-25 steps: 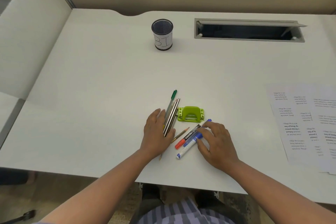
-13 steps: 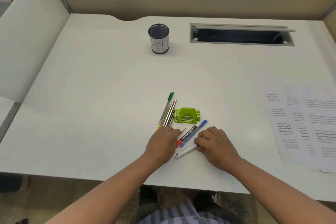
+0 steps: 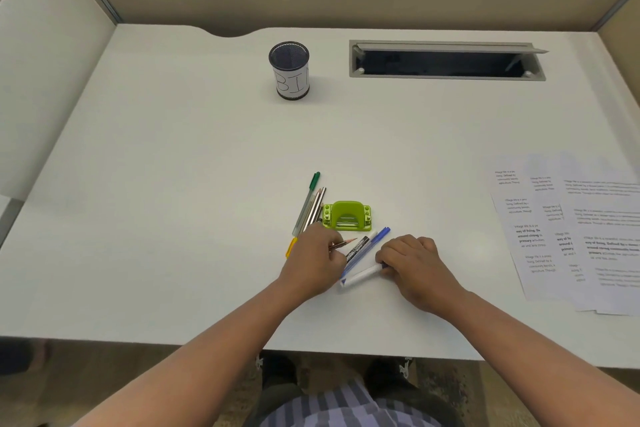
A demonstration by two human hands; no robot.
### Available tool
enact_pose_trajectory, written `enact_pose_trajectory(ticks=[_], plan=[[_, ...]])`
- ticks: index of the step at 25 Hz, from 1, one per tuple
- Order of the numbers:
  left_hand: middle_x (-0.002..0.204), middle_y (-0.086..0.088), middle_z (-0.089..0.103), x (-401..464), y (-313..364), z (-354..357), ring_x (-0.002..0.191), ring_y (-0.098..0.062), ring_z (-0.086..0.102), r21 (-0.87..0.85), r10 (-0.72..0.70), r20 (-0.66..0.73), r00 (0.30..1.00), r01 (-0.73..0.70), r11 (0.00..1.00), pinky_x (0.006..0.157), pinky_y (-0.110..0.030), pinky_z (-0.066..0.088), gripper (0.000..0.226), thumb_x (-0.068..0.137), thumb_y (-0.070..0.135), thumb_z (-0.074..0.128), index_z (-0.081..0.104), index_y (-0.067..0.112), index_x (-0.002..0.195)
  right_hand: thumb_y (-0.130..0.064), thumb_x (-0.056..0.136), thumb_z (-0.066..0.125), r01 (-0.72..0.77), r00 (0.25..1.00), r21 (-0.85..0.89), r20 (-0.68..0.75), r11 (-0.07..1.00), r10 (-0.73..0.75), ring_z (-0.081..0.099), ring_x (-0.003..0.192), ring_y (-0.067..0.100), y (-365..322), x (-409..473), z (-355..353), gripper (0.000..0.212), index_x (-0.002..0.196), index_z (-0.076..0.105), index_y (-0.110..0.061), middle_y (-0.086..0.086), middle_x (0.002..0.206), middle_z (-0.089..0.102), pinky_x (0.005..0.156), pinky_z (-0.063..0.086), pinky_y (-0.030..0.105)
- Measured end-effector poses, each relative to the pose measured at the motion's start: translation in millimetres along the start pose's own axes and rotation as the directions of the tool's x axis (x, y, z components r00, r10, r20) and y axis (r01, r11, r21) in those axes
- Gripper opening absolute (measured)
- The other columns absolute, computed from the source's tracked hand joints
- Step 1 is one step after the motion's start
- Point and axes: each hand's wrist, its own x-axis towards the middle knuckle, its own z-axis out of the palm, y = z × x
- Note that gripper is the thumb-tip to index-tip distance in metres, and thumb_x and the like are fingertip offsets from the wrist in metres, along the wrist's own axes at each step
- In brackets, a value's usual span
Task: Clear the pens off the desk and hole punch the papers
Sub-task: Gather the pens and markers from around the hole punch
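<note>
Near the desk's front edge lies a green hole punch [image 3: 347, 216]. To its left a green-capped pen [image 3: 307, 202] and several pencils [image 3: 316, 208] lie in a bundle. My left hand [image 3: 317, 262] rests over their lower ends, fingers closed around a pencil [image 3: 343, 243]. A black-labelled marker [image 3: 358, 248] and a blue pen [image 3: 377, 238] lie between my hands. My right hand [image 3: 414, 265] pinches the end of a white marker [image 3: 362, 276] on the desk. Printed papers [image 3: 568, 229] lie spread at the right.
A dark mesh cup labelled BIN [image 3: 289, 71] stands at the back middle of the white desk [image 3: 173, 184]. An open cable slot [image 3: 446, 62] is at the back right. Beige partitions enclose the desk, with a white panel [image 3: 41, 55] at the left.
My left hand slid down from the pen bundle to its lower end and closed on a pencil. My right hand curled onto the white marker's end.
</note>
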Motion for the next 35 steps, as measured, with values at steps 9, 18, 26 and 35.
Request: enact_pose_trajectory(ticks=[9,18,26,35], plan=[[0.11,-0.003,0.053,0,11,29,0.094,-0.022,0.055,0.163,-0.026,0.11,0.994,0.008,0.987,0.079,-0.038,0.049,0.027,0.098,0.035,0.059,0.053,0.014,0.114,-0.018,0.087,0.073,0.058,0.998,0.034,-0.042,0.998,-0.056,0.057,0.097,0.024,6,4,4,0.013,0.098,0.067,-0.021,-0.003,0.104,0.067,0.074,0.051,0.038],[0.083,-0.001,0.05,5,24,26,0.074,-0.021,0.048,0.33,-0.097,0.219,0.971,0.02,0.944,0.057,-0.031,0.03,0.02,0.089,0.032,0.058,0.048,0.017,0.084,-0.009,0.083,0.077,0.057,0.996,0.113,-0.07,0.992,-0.049,0.057,0.094,0.028,5,5,5,0.016,0.097,0.072,-0.017,0.0,0.1,0.066,0.076,0.053,0.04],[0.092,-0.007,0.06,-2,18,5,0.075,-0.022,0.059,0.06,-0.198,0.352,0.915,0.189,0.98,0.048,-0.031,0.051,0.018,0.087,0.032,0.064,0.059,0.016,0.094,-0.01,0.091,0.069,-0.189,0.982,0.316,0.061,0.93,0.179,0.048,0.12,0.019,0,7,-11,0.016,0.1,0.073,-0.022,0.0,0.14,0.051,0.096,0.037,0.027],[0.094,-0.001,0.073,-10,5,-2,0.073,-0.016,0.058,-0.219,-0.111,0.396,0.911,0.211,0.953,0.069,-0.044,0.055,0.014,0.095,0.033,0.057,0.056,0.022,0.103,-0.001,0.085,0.074,-0.432,0.88,0.819,0.29,0.378,0.377,0.064,0.075,0.018,-26,32,-42,0.029,0.097,0.065,-0.026,0.011,0.098,0.067,0.077,0.054,0.036]])
